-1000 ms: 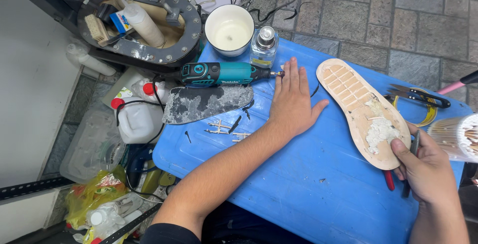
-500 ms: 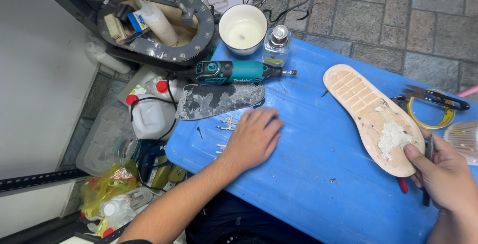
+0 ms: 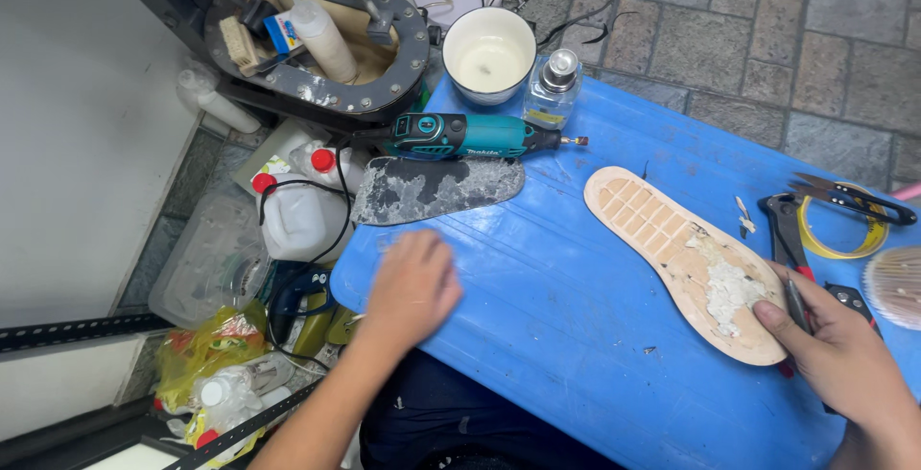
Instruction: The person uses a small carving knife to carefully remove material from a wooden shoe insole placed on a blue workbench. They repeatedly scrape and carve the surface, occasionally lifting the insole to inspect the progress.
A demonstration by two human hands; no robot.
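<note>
Tan shoe sole (image 3: pixel 683 261) with gridded tread and white glue patch, right hand (image 3: pixel 844 360) fingers resting open on its heel, left hand (image 3: pixel 411 285) flat on blue table (image 3: pixel 566 336)

Head view, steeply down, close over blue table (image 3: pixel 576 336)

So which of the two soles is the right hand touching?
The tan sole, ribbed with a white patch at its near end; right hand rests there. The grey sole lies by the drill.
</note>
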